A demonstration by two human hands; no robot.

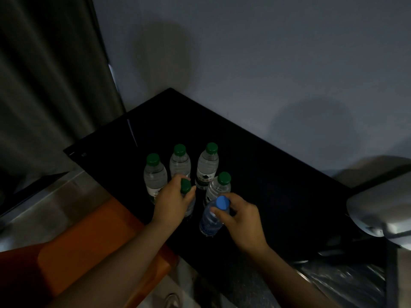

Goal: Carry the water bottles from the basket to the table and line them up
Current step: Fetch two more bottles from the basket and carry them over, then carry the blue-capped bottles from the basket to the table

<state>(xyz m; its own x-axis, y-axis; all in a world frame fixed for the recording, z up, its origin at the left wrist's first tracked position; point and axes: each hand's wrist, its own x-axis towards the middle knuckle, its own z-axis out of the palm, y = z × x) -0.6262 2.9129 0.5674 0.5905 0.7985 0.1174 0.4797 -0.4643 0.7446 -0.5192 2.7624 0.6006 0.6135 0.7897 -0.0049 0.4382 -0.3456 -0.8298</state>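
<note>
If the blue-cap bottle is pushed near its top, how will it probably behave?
The blue-cap bottle is tall and narrow, so it would probably tip rather than slide. Its clear wall looks soft, so a hard squeeze by the right hand may dent it. A green-cap bottle stands close behind, so a fall could knock it.

Black table (255,174); four green-capped water bottles (206,167) upright, close together, on it

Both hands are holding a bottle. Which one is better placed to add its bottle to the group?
Probably the left hand: its green-capped bottle is upright, in among the standing bottles. The right hand holds the blue-capped bottle tilted, outside the group.
</note>
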